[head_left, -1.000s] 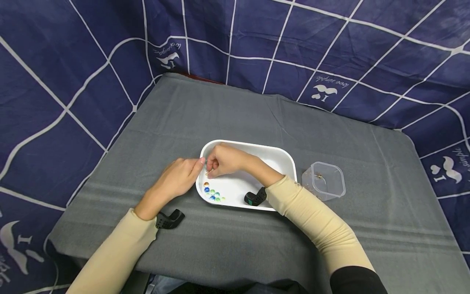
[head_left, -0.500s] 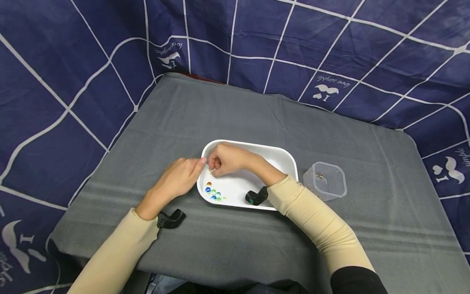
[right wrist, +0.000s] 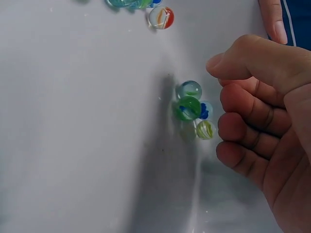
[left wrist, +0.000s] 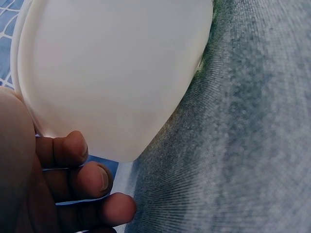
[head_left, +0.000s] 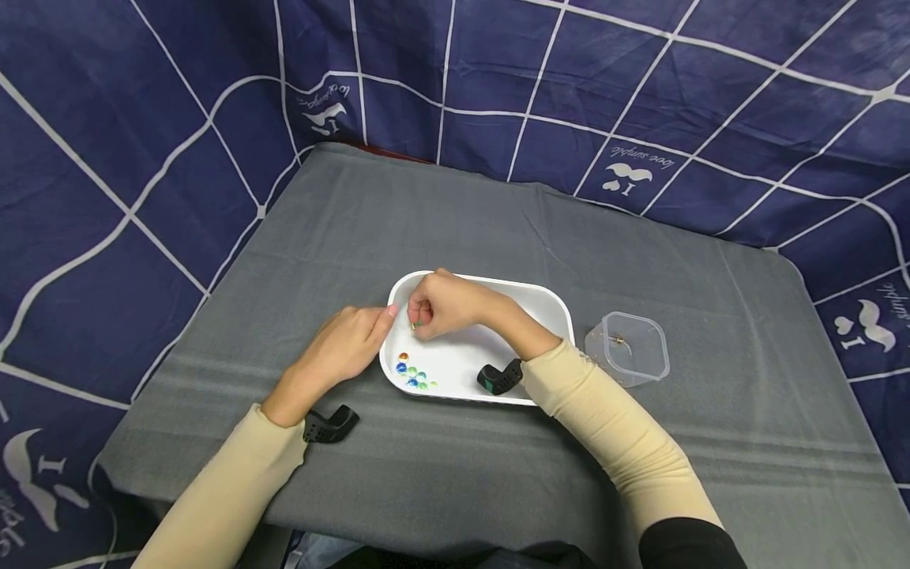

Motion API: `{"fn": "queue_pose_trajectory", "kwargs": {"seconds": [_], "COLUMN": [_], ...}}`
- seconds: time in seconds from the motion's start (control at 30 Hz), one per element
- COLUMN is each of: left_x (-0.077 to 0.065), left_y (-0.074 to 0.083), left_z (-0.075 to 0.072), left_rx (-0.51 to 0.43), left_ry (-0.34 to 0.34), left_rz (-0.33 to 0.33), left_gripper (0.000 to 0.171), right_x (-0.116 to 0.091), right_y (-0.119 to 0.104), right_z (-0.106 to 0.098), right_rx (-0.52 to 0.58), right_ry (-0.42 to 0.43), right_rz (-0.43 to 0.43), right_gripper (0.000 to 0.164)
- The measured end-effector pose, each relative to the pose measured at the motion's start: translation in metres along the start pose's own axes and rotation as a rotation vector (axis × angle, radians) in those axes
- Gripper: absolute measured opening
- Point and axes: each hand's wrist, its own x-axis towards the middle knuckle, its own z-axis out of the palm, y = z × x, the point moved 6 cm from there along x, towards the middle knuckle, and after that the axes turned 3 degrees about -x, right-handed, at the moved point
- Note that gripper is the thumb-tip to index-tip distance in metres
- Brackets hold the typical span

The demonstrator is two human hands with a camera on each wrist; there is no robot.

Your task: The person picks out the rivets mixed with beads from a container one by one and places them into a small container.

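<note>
A white tray (head_left: pixel 469 371) lies on the grey cloth. My left hand (head_left: pixel 348 341) grips its left end, thumb at the rim. In the left wrist view several left fingers (left wrist: pixel 92 179) curl beside the tray's outer wall (left wrist: pixel 116 73). My right hand (head_left: pixel 448 304) is inside the tray's left part. The right wrist view shows its fingers (right wrist: pixel 233 131) loosely bent, with no marble visible between thumb and fingers. Just beyond the fingertips sit several glass marbles, a green one (right wrist: pixel 187 108) and a yellow-striped one (right wrist: pixel 206 129) among them. Whether they touch the fingers is unclear.
More glass marbles (head_left: pixel 412 371) lie in the tray's near left corner, an orange-striped one (right wrist: pixel 162 18) among them. A clear plastic box (head_left: pixel 643 363) stands right of the tray, with a small gold-coloured thing (head_left: pixel 617 340) seen in it. Blue curtains (head_left: pixel 498 63) surround the table.
The right hand has shifted slightly right and away from the tray's left rim. The marbles at its fingertips have shifted with it. The left hand has stayed on the rim.
</note>
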Motion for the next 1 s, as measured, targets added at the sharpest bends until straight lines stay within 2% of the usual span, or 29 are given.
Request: {"fn": "queue_pose_trajectory", "kwargs": {"seconds": [0.27,1.0], "left_x": [0.0,0.001], "left_y": [-0.001,-0.002], "left_z": [0.001,0.001], "left_rx": [0.0,-0.005], "left_ry": [-0.002,-0.005], "left_rz": [-0.001,0.007], "left_gripper": [0.046,0.045], "right_x": [-0.009,-0.024], "right_y": [-0.003,-0.01], "right_z": [-0.005,-0.018], "right_rx": [0.072,0.136], "right_ry": [0.016,0.095], "right_rz": [0.018,-0.035], "right_gripper": [0.009,0.009]}}
